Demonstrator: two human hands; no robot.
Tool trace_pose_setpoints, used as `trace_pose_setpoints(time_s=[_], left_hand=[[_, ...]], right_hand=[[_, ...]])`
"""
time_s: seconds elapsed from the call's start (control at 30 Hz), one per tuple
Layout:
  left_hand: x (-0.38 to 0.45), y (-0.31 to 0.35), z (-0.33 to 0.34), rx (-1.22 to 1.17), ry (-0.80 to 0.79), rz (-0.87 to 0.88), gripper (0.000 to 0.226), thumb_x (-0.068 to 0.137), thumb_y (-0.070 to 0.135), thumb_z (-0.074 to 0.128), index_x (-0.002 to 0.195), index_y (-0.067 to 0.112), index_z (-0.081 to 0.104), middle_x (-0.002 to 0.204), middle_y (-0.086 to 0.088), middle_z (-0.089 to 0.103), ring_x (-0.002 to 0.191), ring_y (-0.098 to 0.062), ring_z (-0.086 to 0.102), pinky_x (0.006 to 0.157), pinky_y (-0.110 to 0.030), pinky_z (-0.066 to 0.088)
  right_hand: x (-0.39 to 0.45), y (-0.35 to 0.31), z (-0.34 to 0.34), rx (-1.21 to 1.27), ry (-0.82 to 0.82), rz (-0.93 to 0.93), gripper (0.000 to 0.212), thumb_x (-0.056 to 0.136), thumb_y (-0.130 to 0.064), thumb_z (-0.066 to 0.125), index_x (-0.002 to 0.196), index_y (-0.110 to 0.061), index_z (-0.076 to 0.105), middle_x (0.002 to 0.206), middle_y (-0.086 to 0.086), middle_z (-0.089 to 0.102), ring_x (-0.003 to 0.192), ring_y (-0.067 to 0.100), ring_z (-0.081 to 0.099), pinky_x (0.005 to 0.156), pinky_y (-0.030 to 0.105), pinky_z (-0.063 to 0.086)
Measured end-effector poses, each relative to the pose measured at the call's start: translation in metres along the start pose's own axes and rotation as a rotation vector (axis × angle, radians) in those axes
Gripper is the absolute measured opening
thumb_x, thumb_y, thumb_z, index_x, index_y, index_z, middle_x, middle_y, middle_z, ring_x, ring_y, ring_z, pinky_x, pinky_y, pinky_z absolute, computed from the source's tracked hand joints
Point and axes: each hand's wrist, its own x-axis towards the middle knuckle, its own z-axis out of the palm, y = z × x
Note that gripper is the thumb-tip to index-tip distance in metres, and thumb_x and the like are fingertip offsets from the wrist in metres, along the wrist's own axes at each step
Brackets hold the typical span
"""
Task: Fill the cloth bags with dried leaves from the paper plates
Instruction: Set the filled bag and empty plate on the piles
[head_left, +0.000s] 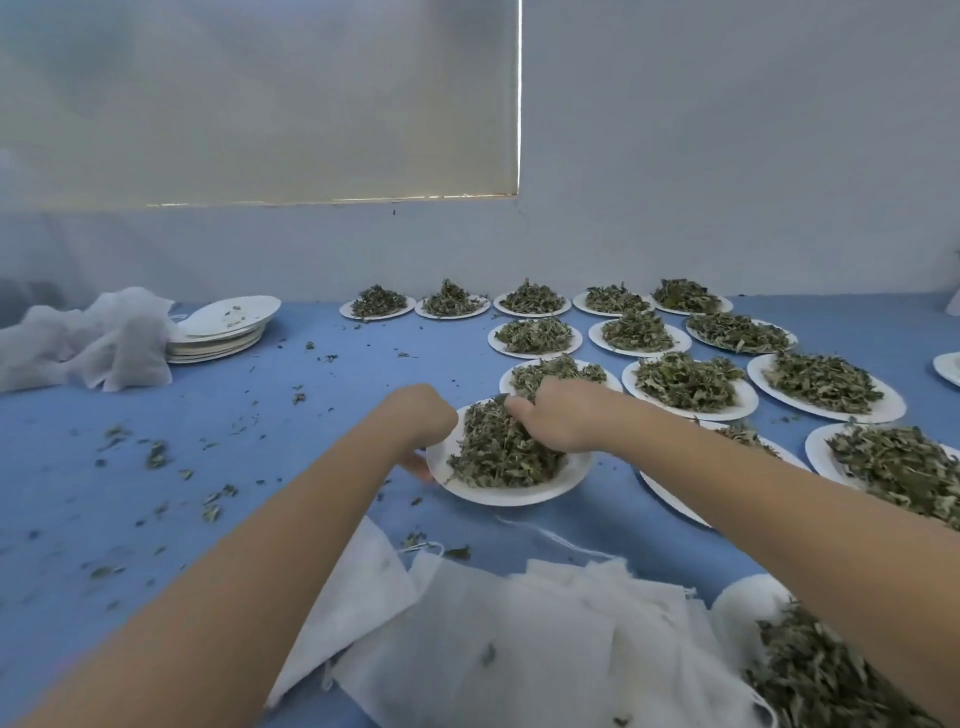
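A white paper plate (511, 493) heaped with dried green leaves (493, 452) lies on the blue table in front of me. My left hand (423, 421) grips the plate's left rim, fingers curled under the edge. My right hand (558, 418) rests on top of the leaf pile, fingers dug into the leaves. Flat white cloth bags (498, 639) lie overlapped at the near edge. A filled plate or bag of leaves (810, 675) sits at the bottom right, partly under my right forearm.
Several more leaf-laden plates (691, 384) fill the table's right half up to the wall. A stack of used plates (223, 332) and a heap of white cloth (88, 343) sit at the far left. Loose leaf crumbs (156, 452) dot the blue surface.
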Motion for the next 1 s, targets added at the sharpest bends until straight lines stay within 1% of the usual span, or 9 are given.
trace_pose_setpoints(time_s=[0.07,0.13,0.2,0.37,0.5,0.67,0.77,0.9,1.0], left_hand=[[0.000,-0.014,-0.019,-0.006,0.012,-0.021,0.026,0.091,-0.001,0.042,0.066,0.005,0.045,0.073,-0.009,0.051,0.056,-0.023,0.057,0.050,-0.028,0.047],[0.000,-0.030,-0.038,-0.013,0.048,-0.042,0.025,0.089,-0.004,0.044,0.065,0.005,0.044,0.068,-0.009,0.046,0.057,-0.025,0.055,0.058,-0.031,0.048],[0.000,-0.050,-0.057,-0.045,0.104,-0.076,0.025,0.090,-0.003,0.043,0.067,0.005,0.042,0.066,-0.011,0.046,0.063,-0.030,0.058,0.070,-0.036,0.051],[0.002,-0.106,-0.100,-0.104,0.220,-0.185,0.029,0.091,-0.003,0.040,0.063,0.006,0.039,0.055,-0.009,0.050,0.061,-0.028,0.056,0.061,-0.033,0.049],[0.003,-0.149,-0.121,-0.215,0.317,-0.240,0.025,0.092,0.000,0.037,0.067,0.007,0.038,0.071,-0.013,0.046,0.065,-0.033,0.059,0.073,-0.041,0.054],[0.006,-0.191,-0.128,-0.359,0.374,-0.296,0.020,0.088,-0.005,0.037,0.071,0.006,0.041,0.085,-0.017,0.050,0.078,-0.033,0.057,0.079,-0.047,0.055],[0.011,-0.202,-0.129,-0.238,0.384,-0.251,0.032,0.089,-0.004,0.041,0.062,0.013,0.035,0.072,-0.010,0.043,0.076,-0.028,0.049,0.075,-0.041,0.053],[0.009,-0.199,-0.128,-0.009,0.311,-0.179,0.030,0.082,0.001,0.045,0.062,0.015,0.027,0.064,-0.003,0.022,0.059,-0.018,0.020,0.054,-0.029,0.016],[0.002,-0.187,-0.124,0.098,0.344,-0.131,0.036,0.085,0.008,0.046,0.064,0.025,0.022,0.066,0.005,0.022,0.058,-0.012,0.024,0.052,-0.027,0.018]], right_hand=[[0.004,-0.023,-0.007,-0.013,-0.032,-0.081,0.039,0.104,-0.032,0.018,0.071,-0.032,0.038,0.073,0.008,0.039,0.075,0.026,0.051,0.063,0.032,0.040],[0.014,-0.048,-0.009,-0.014,-0.077,-0.126,0.037,0.105,-0.026,0.015,0.121,-0.032,0.048,0.108,0.020,0.049,0.099,0.033,0.055,0.069,0.032,0.039],[0.025,-0.075,-0.011,-0.030,-0.097,-0.151,0.044,0.105,-0.025,0.015,0.147,-0.017,0.024,0.140,0.017,0.039,0.119,0.035,0.047,0.078,0.032,0.037],[0.052,-0.145,-0.013,0.066,-0.126,-0.240,0.045,0.105,-0.022,0.015,0.146,-0.008,0.026,0.147,0.015,0.035,0.129,0.030,0.039,0.097,0.032,0.035],[0.080,-0.192,0.009,0.397,-0.082,-0.201,0.065,0.101,-0.045,0.022,0.146,0.000,0.016,0.145,0.019,0.036,0.125,0.030,0.042,0.083,0.030,0.030],[0.101,-0.219,0.036,0.606,-0.078,-0.191,0.070,0.098,-0.053,0.024,0.148,-0.005,0.013,0.147,0.016,0.033,0.129,0.031,0.038,0.089,0.035,0.031],[0.105,-0.221,0.045,0.596,-0.114,-0.173,0.071,0.098,-0.055,0.022,0.150,-0.009,0.009,0.152,0.014,0.027,0.135,0.031,0.032,0.098,0.036,0.030],[0.103,-0.214,0.045,0.575,-0.118,-0.164,0.070,0.098,-0.054,0.022,0.150,-0.009,0.009,0.153,0.013,0.024,0.138,0.030,0.027,0.107,0.039,0.025],[0.096,-0.207,0.040,0.564,-0.084,-0.196,0.068,0.099,-0.052,0.025,0.148,-0.007,0.015,0.150,0.014,0.031,0.134,0.030,0.034,0.098,0.037,0.031]])
